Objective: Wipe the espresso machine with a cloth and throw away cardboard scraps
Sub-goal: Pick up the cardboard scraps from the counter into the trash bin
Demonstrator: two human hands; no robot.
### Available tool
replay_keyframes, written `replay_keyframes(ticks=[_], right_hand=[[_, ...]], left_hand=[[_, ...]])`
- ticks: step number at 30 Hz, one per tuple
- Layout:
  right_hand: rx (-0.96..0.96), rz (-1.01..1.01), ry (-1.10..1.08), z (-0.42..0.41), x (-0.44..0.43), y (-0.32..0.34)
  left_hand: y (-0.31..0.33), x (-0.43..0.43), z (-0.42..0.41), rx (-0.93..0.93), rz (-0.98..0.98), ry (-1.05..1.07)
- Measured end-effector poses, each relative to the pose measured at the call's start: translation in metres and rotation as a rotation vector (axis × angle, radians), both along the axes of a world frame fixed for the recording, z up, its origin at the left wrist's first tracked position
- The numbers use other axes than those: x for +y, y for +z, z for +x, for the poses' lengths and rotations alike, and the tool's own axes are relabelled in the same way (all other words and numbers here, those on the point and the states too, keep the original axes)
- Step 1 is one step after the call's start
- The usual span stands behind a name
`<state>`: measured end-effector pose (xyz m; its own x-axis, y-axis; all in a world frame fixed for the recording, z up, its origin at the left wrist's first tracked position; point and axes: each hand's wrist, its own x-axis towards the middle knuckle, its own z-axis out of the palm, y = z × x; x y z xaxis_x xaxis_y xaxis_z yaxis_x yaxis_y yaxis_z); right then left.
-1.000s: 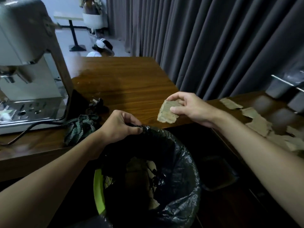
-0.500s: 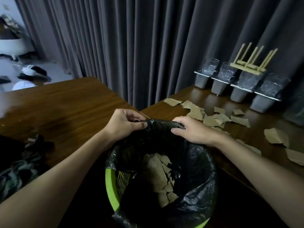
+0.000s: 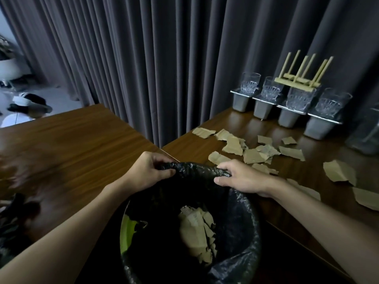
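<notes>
1. While both hands sit at the far rim of the bin bag (image 3: 235,212), we see the left hand (image 3: 146,171) pinching a bunched fold of the black plastic between thumb and fingers.
2. The right hand (image 3: 241,178) is clenched on the same rolled edge just to the right, thumb underneath, fingers curled over the top.
3. The bag lines a green bin (image 3: 128,230); we only see a strip of green on its left side.
4. Inside the bag, below and between the two hands, lies a pile of torn cardboard pieces (image 3: 198,232).
5. More cardboard scraps (image 3: 253,155) lie loose on the right table (image 3: 320,160), just past the right hand's knuckles; the nearest ones lie almost against the fingers, but we can't tell if they touch.
6. Further scraps lie to the right of the right forearm, near the table edge.
7. Behind them, four glasses (image 3: 297,97) stand in grey holders against the curtain (image 3: 164,58), with a small wooden rack (image 3: 298,78) on top.
8. The left table (image 3: 71,144) carries a dark blurred bundle at the lower left edge; we can't tell what it is.
</notes>
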<state>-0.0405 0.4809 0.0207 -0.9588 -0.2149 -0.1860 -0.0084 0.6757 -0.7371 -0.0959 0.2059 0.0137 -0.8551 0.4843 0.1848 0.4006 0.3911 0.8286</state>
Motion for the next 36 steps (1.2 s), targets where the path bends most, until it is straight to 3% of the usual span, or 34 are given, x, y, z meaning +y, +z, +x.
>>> replay_keyframes(ticks=[4, 7, 10, 14, 17, 21, 28, 36], right_hand=[[-0.068, 0.01, 0.102, -0.01, 0.002, 0.01], [0.128, 0.137, 0.038, -0.027, -0.003, 0.015], [0.172, 0.132, -0.02, -0.058, -0.008, 0.005], [0.217, 0.406, 0.022, -0.106, -0.012, -0.017], [0.239, 0.505, -0.003, -0.134, -0.015, -0.027], [0.141, 0.526, -0.018, -0.147, -0.015, -0.032], [0.286, 0.603, -0.006, -0.139, -0.024, -0.024], [0.184, 0.469, -0.007, -0.132, -0.025, -0.018]], left_hand=[[-0.012, -0.004, -0.006, 0.011, 0.025, 0.022], [-0.022, -0.009, -0.011, 0.025, -0.015, 0.081], [-0.032, -0.013, -0.013, 0.007, -0.016, 0.15], [-0.035, -0.017, -0.021, 0.042, -0.017, 0.104], [-0.033, -0.014, -0.018, -0.008, 0.034, 0.052], [-0.034, -0.012, -0.017, -0.071, 0.119, 0.02], [-0.038, -0.014, -0.019, -0.154, 0.195, 0.023], [-0.04, -0.015, -0.019, -0.174, 0.2, 0.027]])
